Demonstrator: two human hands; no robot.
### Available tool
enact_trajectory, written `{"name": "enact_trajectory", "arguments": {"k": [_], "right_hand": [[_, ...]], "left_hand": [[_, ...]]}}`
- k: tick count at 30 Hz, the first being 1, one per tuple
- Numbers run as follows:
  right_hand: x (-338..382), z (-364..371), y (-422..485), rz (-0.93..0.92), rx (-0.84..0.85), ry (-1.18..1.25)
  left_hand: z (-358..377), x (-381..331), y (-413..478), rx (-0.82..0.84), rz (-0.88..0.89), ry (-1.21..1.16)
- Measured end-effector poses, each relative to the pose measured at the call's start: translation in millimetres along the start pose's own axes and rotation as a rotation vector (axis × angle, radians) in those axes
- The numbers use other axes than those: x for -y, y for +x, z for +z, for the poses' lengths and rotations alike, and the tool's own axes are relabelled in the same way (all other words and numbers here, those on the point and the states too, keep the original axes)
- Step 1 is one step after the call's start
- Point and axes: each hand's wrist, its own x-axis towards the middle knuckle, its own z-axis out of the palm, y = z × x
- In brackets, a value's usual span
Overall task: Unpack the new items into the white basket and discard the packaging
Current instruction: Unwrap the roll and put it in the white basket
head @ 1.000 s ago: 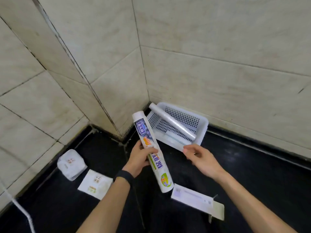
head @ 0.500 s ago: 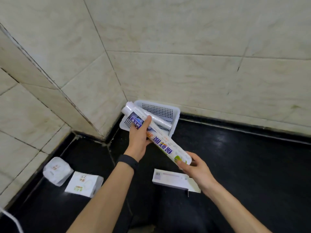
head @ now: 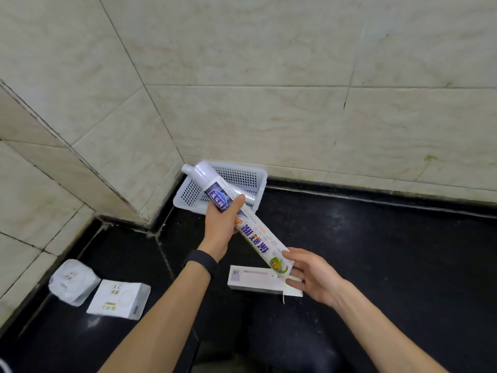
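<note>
A long white wrapped roll (head: 255, 234) with blue and green print slants from upper left to lower right above the black counter. My left hand (head: 222, 223) grips its upper part, and my right hand (head: 309, 274) pinches its lower end. Behind it the white perforated basket (head: 250, 176) sits in the tiled corner with a clear plastic-wrap roll (head: 248, 196) lying inside. A flat white and lilac carton (head: 255, 281) lies on the counter under my right hand.
Two white packaged items lie at the lower left: a rounded pack (head: 71, 281) and a square pack (head: 118, 298). The black counter (head: 390, 251) stretches to the right. Tiled walls close the back and left sides.
The roll tipped from nearly upright to a slant, its top end over the basket. My right hand moved from the basket's rim to the roll's lower end. The view has shifted.
</note>
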Motion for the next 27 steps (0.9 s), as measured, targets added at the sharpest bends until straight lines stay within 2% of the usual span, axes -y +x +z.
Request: {"name": "enact_trajectory", "arguments": {"k": [3,6,11,13,15,18,20,23,27], "right_hand": [[6,-2,-1,-0.006,-0.112,-0.24],[21,-6,-6,-0.104,-0.25,-0.404],[70,22,-30,-0.478,-0.175,-0.393],[85,35,-32,-0.575,-0.142,-0.481],[91,42,-28,-0.615,-0.157,-0.639],[86,44,-22,-0.625,-0.194,-0.916],[79,43,-21,-0.59,-0.163,-0.981],[68,37,-17,-0.559,-0.143,-0.924],[63,19,-12,-0.573,-0.265,-0.835]], "left_hand": [[1,4,-3,-0.019,-0.005,0.058],[-1,1,-7,-0.042,0.156,0.32],[-17,3,-10,0.151,0.402,0.968],[-22,4,-11,0.18,0.477,1.242],[-25,6,-14,0.18,0.585,1.407],[-33,9,-16,0.184,0.65,1.525],[-43,12,-14,0.19,0.659,1.589],[-54,16,-10,0.229,0.697,1.639],[-72,25,1,0.224,0.658,1.647]]}}
